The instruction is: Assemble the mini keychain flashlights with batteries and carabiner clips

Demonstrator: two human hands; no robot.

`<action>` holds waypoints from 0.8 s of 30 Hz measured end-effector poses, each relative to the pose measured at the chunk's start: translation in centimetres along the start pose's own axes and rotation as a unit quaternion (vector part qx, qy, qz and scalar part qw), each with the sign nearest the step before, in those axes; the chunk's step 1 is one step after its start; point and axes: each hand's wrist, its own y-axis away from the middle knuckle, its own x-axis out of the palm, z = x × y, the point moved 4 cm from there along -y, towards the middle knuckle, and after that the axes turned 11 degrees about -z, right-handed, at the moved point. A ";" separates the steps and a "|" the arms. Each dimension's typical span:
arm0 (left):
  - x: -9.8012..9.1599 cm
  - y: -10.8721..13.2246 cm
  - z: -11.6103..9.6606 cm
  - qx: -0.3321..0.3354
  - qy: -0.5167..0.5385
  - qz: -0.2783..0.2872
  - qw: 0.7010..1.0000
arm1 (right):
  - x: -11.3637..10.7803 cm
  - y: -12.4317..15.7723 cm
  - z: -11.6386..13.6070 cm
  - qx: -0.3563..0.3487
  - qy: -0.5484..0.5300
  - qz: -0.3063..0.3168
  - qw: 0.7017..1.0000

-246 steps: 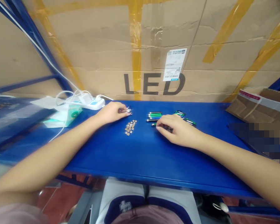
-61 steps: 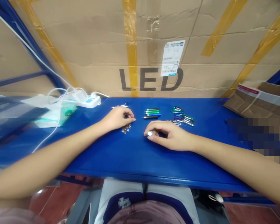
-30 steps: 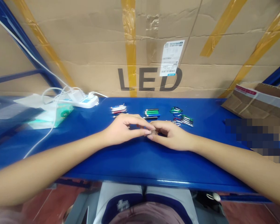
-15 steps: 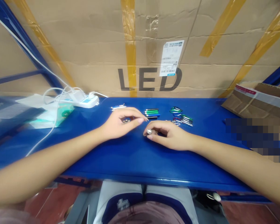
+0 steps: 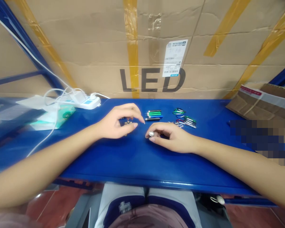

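Note:
My left hand (image 5: 115, 123) arches over a pile of small silver button cells (image 5: 127, 121) on the blue table (image 5: 137, 158). Its fingers curl down in a pinch on the pile, and what is between the fingertips is hidden. My right hand (image 5: 172, 137) rests on the table just to the right. It is closed around a small cylindrical flashlight body (image 5: 152, 134) whose silver end points left between thumb and forefinger. Behind the hands lie a few small green and blue flashlights (image 5: 154, 114) and a heap of coloured carabiners (image 5: 184, 119).
A large cardboard box marked LED (image 5: 154, 47) stands along the back of the table. A white power strip with cables (image 5: 86, 102) and a tissue pack (image 5: 58, 115) lie at the left. A taped cardboard box (image 5: 261, 101) sits at the right.
A second ago both hands met at the flashlight body. My left hand has since pulled back left onto the button cells. The right hand still holds the body in about the same place.

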 end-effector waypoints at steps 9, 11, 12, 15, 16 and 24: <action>1.2 0.3 -3.1 0.128 -0.061 0.039 0.989 | 0.1 -0.1 -0.2 -0.011 -0.010 0.000 1.000; 1.4 0.3 -2.8 0.118 -0.060 0.048 0.990 | 0.1 -0.1 -0.2 -0.010 -0.009 0.000 1.000; 1.5 0.3 -2.8 0.115 -0.061 0.050 0.990 | 0.1 -0.1 -0.2 -0.008 -0.011 0.000 1.000; 1.5 0.2 -2.8 0.113 -0.079 0.054 0.989 | 0.1 -0.1 -0.3 -0.001 -0.016 -0.002 1.000; 1.5 0.2 -2.9 0.116 -0.091 0.055 0.988 | 0.1 -0.1 -0.3 0.002 -0.017 -0.002 1.000; 1.7 0.6 -3.1 0.161 -0.160 0.057 0.972 | 0.0 -0.1 -0.2 -0.009 0.003 -0.001 1.000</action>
